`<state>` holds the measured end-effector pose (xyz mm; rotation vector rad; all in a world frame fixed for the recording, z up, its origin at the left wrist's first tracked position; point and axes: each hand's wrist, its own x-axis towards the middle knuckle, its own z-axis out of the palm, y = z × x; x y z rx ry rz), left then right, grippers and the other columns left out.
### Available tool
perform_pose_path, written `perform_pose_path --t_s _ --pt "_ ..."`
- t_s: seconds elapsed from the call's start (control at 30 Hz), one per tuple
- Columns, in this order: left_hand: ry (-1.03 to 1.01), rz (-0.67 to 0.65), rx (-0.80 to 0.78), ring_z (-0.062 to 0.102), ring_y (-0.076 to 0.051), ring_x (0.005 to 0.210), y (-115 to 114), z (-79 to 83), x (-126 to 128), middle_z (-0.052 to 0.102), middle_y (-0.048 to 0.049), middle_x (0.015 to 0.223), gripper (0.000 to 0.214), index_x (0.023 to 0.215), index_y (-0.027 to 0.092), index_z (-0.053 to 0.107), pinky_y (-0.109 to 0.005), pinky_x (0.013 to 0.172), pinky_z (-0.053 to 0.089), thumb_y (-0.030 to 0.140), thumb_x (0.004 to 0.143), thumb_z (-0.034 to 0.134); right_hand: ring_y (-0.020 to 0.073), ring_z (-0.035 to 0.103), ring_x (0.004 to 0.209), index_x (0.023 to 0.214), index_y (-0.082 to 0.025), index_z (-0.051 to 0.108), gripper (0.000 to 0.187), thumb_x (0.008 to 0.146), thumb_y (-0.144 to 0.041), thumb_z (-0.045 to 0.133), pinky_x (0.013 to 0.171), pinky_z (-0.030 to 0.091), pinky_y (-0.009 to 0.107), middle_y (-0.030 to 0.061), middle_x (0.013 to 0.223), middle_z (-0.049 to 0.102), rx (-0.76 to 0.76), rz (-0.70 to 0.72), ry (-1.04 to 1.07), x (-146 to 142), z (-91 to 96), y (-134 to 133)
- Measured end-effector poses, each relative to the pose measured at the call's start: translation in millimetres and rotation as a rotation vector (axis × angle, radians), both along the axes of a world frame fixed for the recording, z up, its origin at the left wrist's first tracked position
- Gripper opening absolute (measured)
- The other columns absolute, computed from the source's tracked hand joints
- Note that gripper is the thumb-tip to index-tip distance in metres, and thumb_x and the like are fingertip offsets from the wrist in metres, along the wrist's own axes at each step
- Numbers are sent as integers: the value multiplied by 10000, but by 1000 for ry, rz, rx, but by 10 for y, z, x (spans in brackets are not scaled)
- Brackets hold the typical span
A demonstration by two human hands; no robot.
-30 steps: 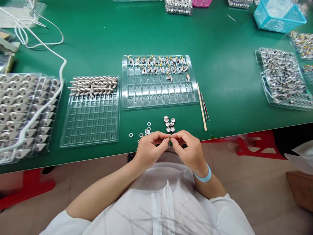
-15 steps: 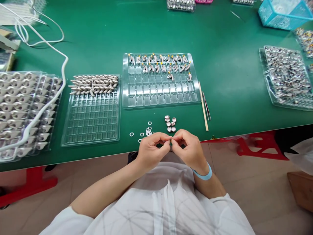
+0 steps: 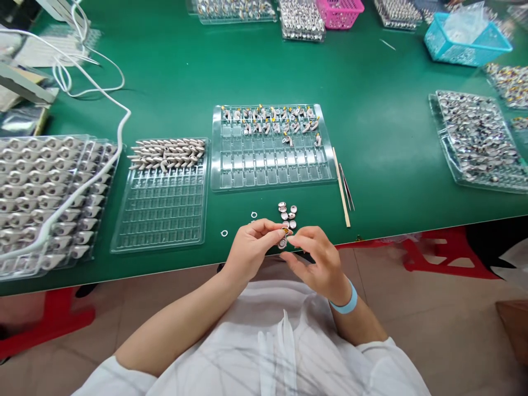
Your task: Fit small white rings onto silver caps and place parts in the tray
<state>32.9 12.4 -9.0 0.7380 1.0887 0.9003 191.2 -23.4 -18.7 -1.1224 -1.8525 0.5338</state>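
My left hand [image 3: 252, 250] is closed, thumb and fingertips pinching a small round earbud part [image 3: 285, 231] that shows a gold-coloured patch. Just below it, a round metallic piece [image 3: 282, 243] shows between the hands; whether it is joined to the pinched part I cannot tell. Close by on the right, my right hand [image 3: 317, 258] has its thumb and fingers apart, with the fingertips next to the part. Several round silvery earbud shells [image 3: 292, 209] lie on the green table beyond my fingers. White rings [image 3: 224, 233] are scattered to the left, some hidden behind my left hand.
A clear tray [image 3: 272, 184] holds earbud pieces with yellow tips in its back rows. Left of it stands a tray of grey stems [image 3: 165, 242], then stacked trays of shells [image 3: 33, 198] crossed by a white cable [image 3: 82, 181]. A wooden stick [image 3: 341, 190] and tweezers [image 3: 347, 188] lie right.
My right hand has let go and opened, moving slightly away from the left. The part in my left hand now shows its gold-coloured patch. The camera view has tilted up a little.
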Motion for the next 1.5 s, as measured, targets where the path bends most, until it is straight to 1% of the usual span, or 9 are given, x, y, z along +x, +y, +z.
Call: perform_pose_path --t_s 0.2,0.3,0.4,0.57,0.63,0.73,1.0,1.23,1.5 --pt "-3 0 -36 634 -120 717 -37 -8 13 723 -32 813 52 730 152 692 -211 663 472 200 730 710 145 560 782 1094 -268 551 368 781 -103 649 659 505 286 40 901 551 184 -56 -199 -33 -168 -59" --pt "-2 -7 -36 630 -120 702 -43 -11 18 718 -28 785 54 740 152 695 -220 675 482 203 728 711 152 566 790 1065 -251 560 340 782 -77 629 672 512 295 40 875 572 183 -68 -154 -62 -139 -65" --pt "3 -38 -33 623 -127 668 -37 0 9 700 -30 741 92 756 138 694 -247 683 501 223 724 714 150 585 804 1023 -238 558 301 780 -69 618 703 531 299 39 890 595 83 -92 25 -83 -73 -70" --pt "146 -109 8 604 -132 667 -21 60 -10 675 -34 723 137 772 117 683 -244 656 491 240 714 705 114 601 712 972 -234 583 179 822 -136 592 619 533 243 12 862 611 -329 -134 382 -87 13 -76" --pt "182 -162 39 586 -127 666 -14 77 -16 664 -31 716 126 766 117 672 -233 638 479 233 719 686 95 598 657 996 -242 607 167 845 -177 582 566 527 213 1 847 617 -475 -122 461 -75 31 -72" --pt "203 -256 65 553 -114 639 -4 77 -29 636 -17 697 107 748 122 652 -223 602 462 228 738 644 78 583 605 992 -244 645 155 846 -222 597 514 515 191 -4 839 622 -604 -75 510 -52 47 -60" --pt "155 -364 15 512 -78 569 57 119 -65 581 20 656 89 712 136 622 -193 550 436 220 740 615 85 619 616 966 -240 660 138 833 -258 626 549 544 191 -7 806 667 -735 -52 555 -20 74 -42" --pt "112 -447 32 562 -104 655 74 170 -112 660 -29 777 174 847 129 683 -217 621 490 279 788 617 79 619 601 948 -225 661 131 823 -259 635 543 553 181 -6 805 671 -702 -125 530 -23 101 -31" --pt "86 -412 24 598 -130 724 39 118 -127 679 -48 836 202 906 130 696 -236 655 516 278 772 663 78 607 583 945 -197 656 161 815 -292 643 532 544 190 7 799 667 -735 -149 580 -59 56 -37"
